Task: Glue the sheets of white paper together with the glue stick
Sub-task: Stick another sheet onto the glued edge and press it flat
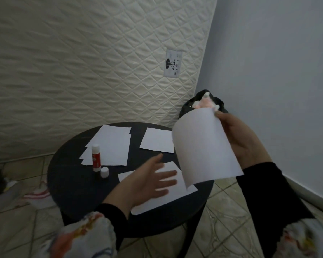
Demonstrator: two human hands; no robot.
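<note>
Now right hand point(237, 138) fingers pinch a curled sheet point(203, 148) at frame right, left hand point(149, 181) spread, blurred, over desk sheet point(168, 198); next likely lay and press it flat.

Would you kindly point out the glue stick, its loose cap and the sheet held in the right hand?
glue stick point(96, 159), head view, on its red label.
cap point(104, 172), head view, on its side wall.
held sheet point(203, 146), head view, on its curved middle.

Upright glue stick point(95, 157) and loose cap point(104, 172) block the table's point(67, 175) left; dark strip between sheets open
</note>
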